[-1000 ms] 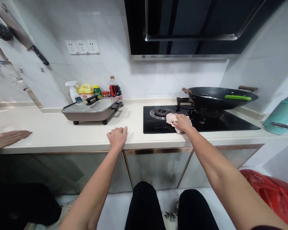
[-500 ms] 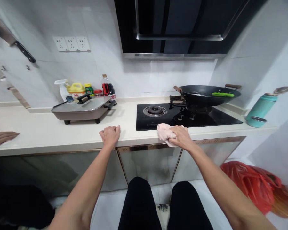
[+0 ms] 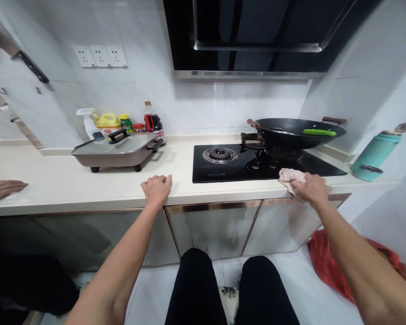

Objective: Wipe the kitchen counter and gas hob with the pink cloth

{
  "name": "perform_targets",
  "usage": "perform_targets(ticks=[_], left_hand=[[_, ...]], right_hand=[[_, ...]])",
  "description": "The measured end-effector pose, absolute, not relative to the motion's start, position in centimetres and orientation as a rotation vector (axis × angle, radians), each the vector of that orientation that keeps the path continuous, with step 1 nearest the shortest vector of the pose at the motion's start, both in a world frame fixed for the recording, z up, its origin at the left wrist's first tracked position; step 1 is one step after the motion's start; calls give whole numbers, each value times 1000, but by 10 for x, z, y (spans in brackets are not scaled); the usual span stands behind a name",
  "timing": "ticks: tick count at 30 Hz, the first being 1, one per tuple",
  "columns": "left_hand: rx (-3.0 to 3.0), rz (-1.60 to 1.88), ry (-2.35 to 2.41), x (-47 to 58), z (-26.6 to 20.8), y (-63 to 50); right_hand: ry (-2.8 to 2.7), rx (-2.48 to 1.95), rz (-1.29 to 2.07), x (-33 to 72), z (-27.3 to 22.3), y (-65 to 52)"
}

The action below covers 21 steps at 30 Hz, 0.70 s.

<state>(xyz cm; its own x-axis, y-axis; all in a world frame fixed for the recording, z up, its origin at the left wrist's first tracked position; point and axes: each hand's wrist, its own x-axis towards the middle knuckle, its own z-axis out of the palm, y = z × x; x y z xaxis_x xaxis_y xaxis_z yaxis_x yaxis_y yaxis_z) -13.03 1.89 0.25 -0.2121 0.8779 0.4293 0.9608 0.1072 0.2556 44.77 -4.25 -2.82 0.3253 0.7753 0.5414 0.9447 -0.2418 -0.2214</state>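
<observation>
My right hand (image 3: 311, 187) is closed around a pale pink cloth (image 3: 292, 176). It presses the cloth on the counter's front edge, just before the right part of the black gas stove (image 3: 219, 169). My left hand (image 3: 156, 187) rests on the white countertop (image 3: 181, 189) left of the stove, with its fingers curled in and no object seen in it. Behind that hand stands a brown electric pan (image 3: 113, 159) with a glass lid. A black wok (image 3: 291, 135) sits on the stove's right burner, and a green-handled utensil (image 3: 320, 132) lies in it.
Another person's hand (image 3: 5, 190) lies flat on the counter at far left. Bottles (image 3: 152, 122) line the wall behind the pan. A teal flask (image 3: 375, 151) stands right of the stove. The range hood (image 3: 250, 36) hangs above. A red plastic bag (image 3: 328, 262) sits on the floor.
My right hand has slid the cloth rightward along the counter's front edge, from before the stove's middle to its right part. My left hand has stayed nearly in place.
</observation>
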Motion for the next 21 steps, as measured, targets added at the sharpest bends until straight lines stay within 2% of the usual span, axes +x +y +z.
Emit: perform_targets(ticks=[4, 8, 15, 18, 21], left_hand=[[-1859, -744, -2227, -129, 3, 19], [-1877, -779, -2213, -130, 3, 17], [-1944, -909, -2148, -135, 4, 16], [-1955, -1033, -2158, -144, 3, 19], [-1968, -1166, -2094, -151, 4, 15]], right_hand=[[-1591, -2173, -387, 358, -27, -42], [-1831, -2064, -379, 239, -11, -45], [-2034, -1727, -123, 67, 3, -44], [-2166, -1560, 45, 37, 5, -36], [-2193, -1361, 337, 61, 10, -19]])
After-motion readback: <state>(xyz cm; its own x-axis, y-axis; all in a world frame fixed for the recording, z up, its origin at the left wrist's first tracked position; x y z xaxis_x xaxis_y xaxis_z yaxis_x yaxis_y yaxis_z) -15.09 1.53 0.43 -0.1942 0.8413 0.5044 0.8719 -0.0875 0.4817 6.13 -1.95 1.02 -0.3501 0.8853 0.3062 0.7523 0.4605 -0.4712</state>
